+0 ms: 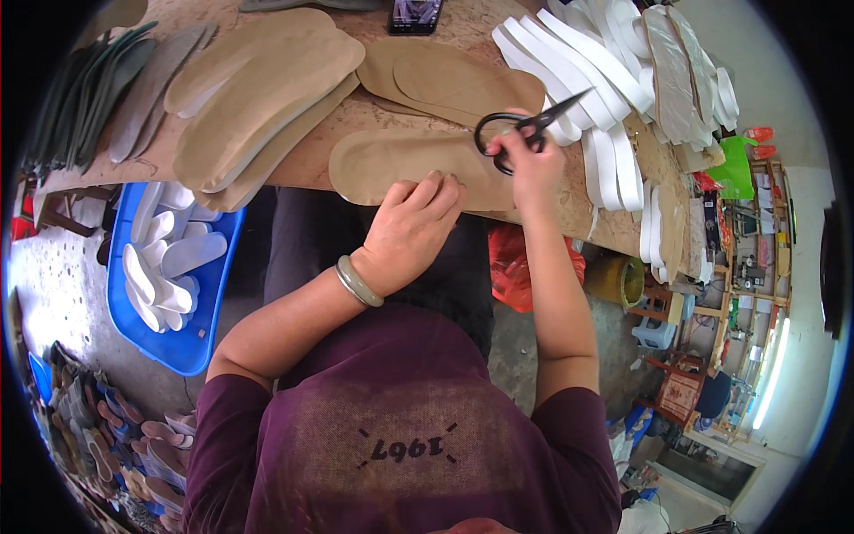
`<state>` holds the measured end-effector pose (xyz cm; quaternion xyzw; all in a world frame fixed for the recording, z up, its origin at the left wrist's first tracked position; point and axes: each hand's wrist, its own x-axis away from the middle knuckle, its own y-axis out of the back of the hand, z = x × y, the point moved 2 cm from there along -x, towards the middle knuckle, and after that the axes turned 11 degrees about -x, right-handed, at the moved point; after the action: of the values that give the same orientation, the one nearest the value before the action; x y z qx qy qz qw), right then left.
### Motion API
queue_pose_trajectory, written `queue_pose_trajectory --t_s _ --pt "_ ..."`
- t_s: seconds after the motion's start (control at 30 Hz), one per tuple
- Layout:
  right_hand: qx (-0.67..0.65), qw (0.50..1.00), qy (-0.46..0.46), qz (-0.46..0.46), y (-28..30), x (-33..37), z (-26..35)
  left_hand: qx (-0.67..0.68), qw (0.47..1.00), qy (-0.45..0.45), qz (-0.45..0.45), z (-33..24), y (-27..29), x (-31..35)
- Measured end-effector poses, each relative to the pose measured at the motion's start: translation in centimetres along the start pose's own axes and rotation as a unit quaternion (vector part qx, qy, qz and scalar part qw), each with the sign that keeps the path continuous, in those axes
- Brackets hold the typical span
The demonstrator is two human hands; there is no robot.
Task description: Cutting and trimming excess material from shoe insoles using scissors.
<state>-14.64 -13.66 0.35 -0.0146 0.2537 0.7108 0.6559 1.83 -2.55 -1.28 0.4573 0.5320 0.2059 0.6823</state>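
A tan shoe insole (378, 165) lies at the near edge of the wooden workbench (302, 173). My left hand (414, 222), with a bangle at its wrist, has its fingers bent and pressed together on the insole's near edge; what the fingertips pinch is partly hidden. Black-handled scissors (559, 109) are in my right hand (535, 173), over the insole's right end. Their blades point up and right, away from the insole. Just beyond lie more tan insole pieces (463, 80), overlapping one another.
Large tan insoles (267, 98) are stacked at the left, beside grey and dark ones (98, 98). White sole strips (569, 67) pile up at the right. A phone (414, 16) sits at the far edge. Below the bench stand a blue tub (114, 294) of white soles and a red bag (511, 267).
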Motion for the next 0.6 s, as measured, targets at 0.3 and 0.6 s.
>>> queue_pose_trajectory --t_s 0.3,0.6 --pt "-0.184 0.981 -0.058 -0.010 2.8 0.1 3.2 0.068 0.993 -0.054 0.084 -0.3 1.2 -2.4" --pt "0.315 0.896 0.262 0.172 -0.5 1.4 2.7 -0.026 0.997 -0.061 0.032 -2.2 -1.2 -1.0"
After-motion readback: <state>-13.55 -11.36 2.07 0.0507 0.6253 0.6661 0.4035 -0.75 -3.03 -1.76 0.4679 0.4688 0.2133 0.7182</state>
